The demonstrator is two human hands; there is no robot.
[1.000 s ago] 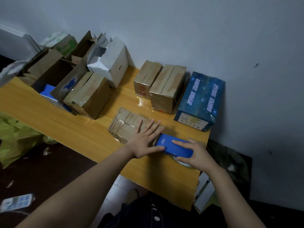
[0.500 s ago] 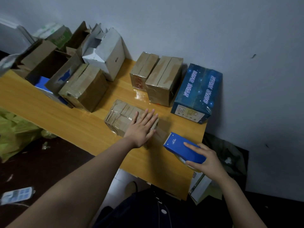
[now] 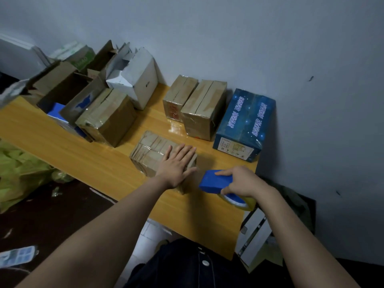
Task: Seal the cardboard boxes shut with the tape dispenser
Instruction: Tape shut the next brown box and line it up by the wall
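Fingers [image 3: 183, 152] of left hand [image 3: 176, 167] spread flat on taped box [image 3: 149, 153], right hand [image 3: 243, 181] curled round blue tape dispenser [image 3: 214, 181].

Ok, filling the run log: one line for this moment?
left hand: flat on tape-wrapped brown cardboard box | right hand: grips blue tape dispenser beside box

Four taped brown boxes [image 3: 149, 154] [image 3: 108, 117] [image 3: 179, 94] [image 3: 204, 104], one blue box [image 3: 247, 121], one tape dispenser [image 3: 214, 181]
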